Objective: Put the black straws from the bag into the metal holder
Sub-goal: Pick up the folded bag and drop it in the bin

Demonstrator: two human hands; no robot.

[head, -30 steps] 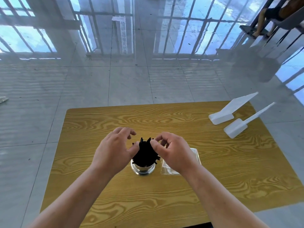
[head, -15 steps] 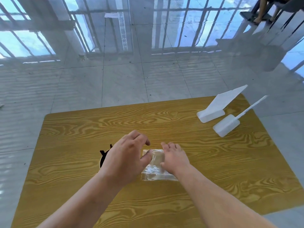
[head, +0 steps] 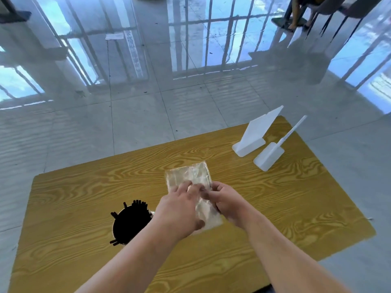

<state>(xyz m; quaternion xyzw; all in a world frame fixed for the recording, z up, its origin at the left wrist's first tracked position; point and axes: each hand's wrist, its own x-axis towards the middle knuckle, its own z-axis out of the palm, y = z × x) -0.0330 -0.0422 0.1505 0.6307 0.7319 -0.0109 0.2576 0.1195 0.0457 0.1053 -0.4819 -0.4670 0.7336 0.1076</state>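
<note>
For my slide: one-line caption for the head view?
Both hands hold the clear bag beside the straws.

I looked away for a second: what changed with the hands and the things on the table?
Both hands left the black straws in the metal holder and moved right to the clear bag. The left hand and right hand now hold it in a shared grip. The two white stands stayed put.

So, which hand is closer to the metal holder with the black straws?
Left. The left hand is just right of the metal holder, almost touching it. The right hand is farther right, past the clear bag.
</note>
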